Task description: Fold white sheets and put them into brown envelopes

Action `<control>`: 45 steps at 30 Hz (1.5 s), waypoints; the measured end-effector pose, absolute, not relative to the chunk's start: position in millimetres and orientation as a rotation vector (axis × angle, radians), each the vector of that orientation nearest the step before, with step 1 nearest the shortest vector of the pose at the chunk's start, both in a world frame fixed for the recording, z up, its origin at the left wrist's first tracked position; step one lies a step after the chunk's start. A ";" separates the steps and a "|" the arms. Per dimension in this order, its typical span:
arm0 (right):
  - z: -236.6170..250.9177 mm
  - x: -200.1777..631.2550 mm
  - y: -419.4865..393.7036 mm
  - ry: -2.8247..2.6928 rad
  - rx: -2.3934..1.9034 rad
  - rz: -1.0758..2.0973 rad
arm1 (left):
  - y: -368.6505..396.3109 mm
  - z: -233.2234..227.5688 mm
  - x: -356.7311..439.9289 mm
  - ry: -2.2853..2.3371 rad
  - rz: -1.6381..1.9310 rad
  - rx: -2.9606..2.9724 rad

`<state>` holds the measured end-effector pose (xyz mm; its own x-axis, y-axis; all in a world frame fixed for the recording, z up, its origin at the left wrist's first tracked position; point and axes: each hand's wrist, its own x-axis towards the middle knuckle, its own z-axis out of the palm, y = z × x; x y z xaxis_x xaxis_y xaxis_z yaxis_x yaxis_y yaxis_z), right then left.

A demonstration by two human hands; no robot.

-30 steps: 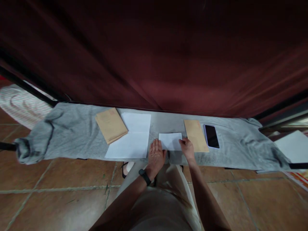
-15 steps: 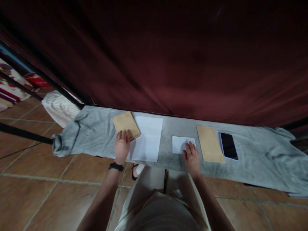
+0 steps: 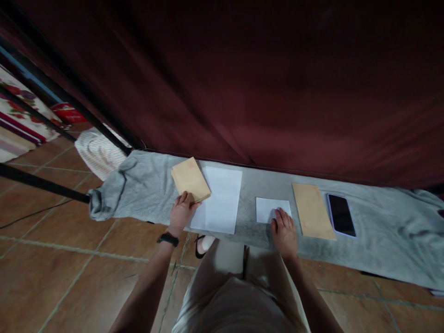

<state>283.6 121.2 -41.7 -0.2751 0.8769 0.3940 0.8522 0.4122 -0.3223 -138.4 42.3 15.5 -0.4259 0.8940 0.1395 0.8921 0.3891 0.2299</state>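
Note:
A small stack of brown paper envelopes [image 3: 191,178] lies at a slant, partly over the white sheets of paper [image 3: 222,199]. My left hand [image 3: 181,212], with a dark band at its wrist, has its fingers on the top of the stack's near corner and its thumb along the near edge, closed on it. How many envelopes it pinches is hidden. My right hand [image 3: 284,229] rests with outstretched fingers on the right part of a small folded white paper [image 3: 265,209]. Just right of that lies a single brown envelope [image 3: 314,212], flat and apart from my hand.
A phone [image 3: 342,215] lies right of the single envelope. Everything rests on a narrow bench under a grey cloth [image 3: 378,231]. A dark red curtain [image 3: 263,115] hangs along its far edge. Black metal bars [image 3: 45,182] stand at the left, above a tiled floor [image 3: 52,259].
My left thumb has come to the near edge of the envelope stack. My right hand stays on the folded paper. The whole view has shifted slightly, so things appear further right.

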 end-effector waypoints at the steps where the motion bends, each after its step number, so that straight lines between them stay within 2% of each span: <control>1: -41.7 283.5 121.1 -2.162 -1.465 0.061 | 41.8 16.9 -139.1 2.607 0.415 1.696; 11: -42.7 284.1 121.0 -2.177 -1.466 0.034 | 33.4 16.0 -124.5 2.564 0.466 1.816; 22: -39.0 282.8 119.3 -2.167 -1.477 0.067 | 45.4 12.2 -132.8 2.478 0.828 1.633; 29: -29.9 273.3 121.8 -2.071 -1.425 0.185 | 39.7 8.7 -126.7 2.445 0.738 1.778; 33: -7.7 221.8 131.5 -1.967 -1.318 0.586 | 32.9 4.5 -120.8 2.414 0.818 1.829; 37: 16.1 131.6 148.7 -1.967 -1.340 1.003 | 28.8 -1.9 -116.0 2.472 0.865 1.806; 41: 27.3 47.3 161.1 -2.159 -1.342 1.016 | 26.4 -5.9 -113.7 2.497 0.828 1.869; 45: 25.9 2.3 161.3 -2.220 -1.354 0.962 | 25.0 -7.2 -113.0 2.505 0.795 1.890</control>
